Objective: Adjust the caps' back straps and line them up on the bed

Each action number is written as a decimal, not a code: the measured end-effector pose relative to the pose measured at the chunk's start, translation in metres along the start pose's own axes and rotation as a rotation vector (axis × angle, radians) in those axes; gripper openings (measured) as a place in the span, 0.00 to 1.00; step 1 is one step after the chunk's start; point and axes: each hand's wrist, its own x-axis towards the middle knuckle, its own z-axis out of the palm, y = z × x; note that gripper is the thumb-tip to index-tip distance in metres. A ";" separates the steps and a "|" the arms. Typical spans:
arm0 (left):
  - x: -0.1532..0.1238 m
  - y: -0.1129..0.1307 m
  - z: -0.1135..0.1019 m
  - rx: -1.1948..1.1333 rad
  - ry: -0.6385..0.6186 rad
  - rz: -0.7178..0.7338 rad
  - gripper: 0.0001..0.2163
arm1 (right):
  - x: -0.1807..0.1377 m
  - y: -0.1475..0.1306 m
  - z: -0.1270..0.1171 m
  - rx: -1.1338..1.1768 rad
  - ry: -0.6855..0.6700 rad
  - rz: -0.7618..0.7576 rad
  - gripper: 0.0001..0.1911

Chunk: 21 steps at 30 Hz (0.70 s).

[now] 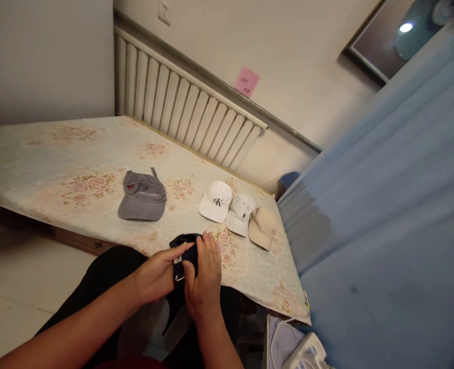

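Both of my hands grip a dark navy cap (185, 245) at the near edge of the bed. My left hand (158, 275) pinches its back strap, where a small metal buckle (178, 268) shows. My right hand (203, 279) is closed over the cap's rear from the right side. Part of the cap hangs down below my hands over my lap. Farther out on the floral bedcover (76, 154) lie a grey cap (142, 196), a white cap with a black logo (216, 201), a second white cap (240, 213) and a beige cap (262, 228).
A white radiator (184, 107) runs along the far wall, with a pink note (246, 81) above it. A blue curtain (384, 215) fills the right side. White and lavender items (296, 348) sit at the lower right. Pale tile floor lies to the left.
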 end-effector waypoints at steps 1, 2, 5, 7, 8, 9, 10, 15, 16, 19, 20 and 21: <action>0.000 -0.001 -0.001 -0.006 0.008 -0.004 0.15 | 0.000 -0.003 0.000 -0.016 -0.006 -0.034 0.26; 0.000 -0.001 -0.001 -0.014 0.019 -0.011 0.16 | 0.000 -0.006 0.000 -0.030 -0.015 -0.059 0.27; -0.002 -0.002 -0.001 -0.029 0.033 -0.034 0.18 | 0.000 -0.011 0.002 -0.059 -0.040 -0.099 0.28; -0.003 -0.002 0.001 -0.013 0.032 -0.034 0.18 | 0.000 -0.009 0.002 -0.059 -0.054 -0.088 0.28; -0.004 -0.001 0.002 0.002 0.031 -0.028 0.17 | 0.000 -0.008 0.003 -0.052 -0.059 -0.071 0.27; -0.004 -0.001 0.003 0.015 0.031 -0.023 0.16 | 0.000 -0.005 0.003 -0.041 -0.064 -0.046 0.27; -0.005 -0.001 0.004 0.025 0.028 -0.017 0.15 | 0.000 -0.003 0.003 -0.026 -0.068 -0.014 0.26; -0.004 -0.002 0.004 0.030 -0.006 -0.025 0.12 | 0.000 0.011 0.002 0.074 -0.058 0.139 0.23; -0.004 -0.003 0.003 0.026 -0.007 -0.029 0.12 | 0.000 0.013 0.002 0.097 -0.058 0.166 0.23; -0.004 -0.004 0.000 0.012 -0.002 -0.033 0.10 | 0.000 0.016 0.002 0.150 -0.070 0.237 0.22; -0.003 -0.004 -0.001 0.012 0.000 -0.031 0.10 | 0.000 0.016 0.002 0.159 -0.073 0.249 0.22; -0.003 -0.004 -0.001 0.013 0.004 -0.030 0.10 | 0.000 0.017 0.002 0.163 -0.072 0.254 0.22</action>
